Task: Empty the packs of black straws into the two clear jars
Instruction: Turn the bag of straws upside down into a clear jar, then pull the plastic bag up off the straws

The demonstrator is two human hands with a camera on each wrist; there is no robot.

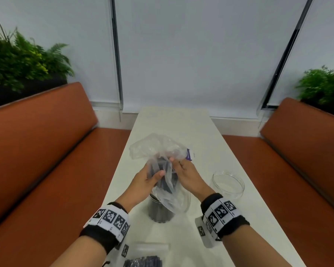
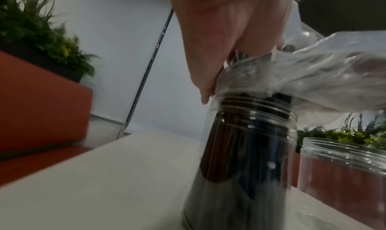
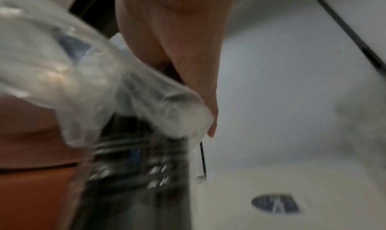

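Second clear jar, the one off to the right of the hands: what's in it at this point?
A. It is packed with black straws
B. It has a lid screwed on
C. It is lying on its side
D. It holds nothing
D: the second jar stands upright and open with only clear walls showing, while the jar under the bag is dark with black straws as both hands hold the plastic bag over it.

left hand [image 2: 229, 40] grips plastic pack [image 2: 303, 80] | over straw-filled jar [image 2: 246, 159]
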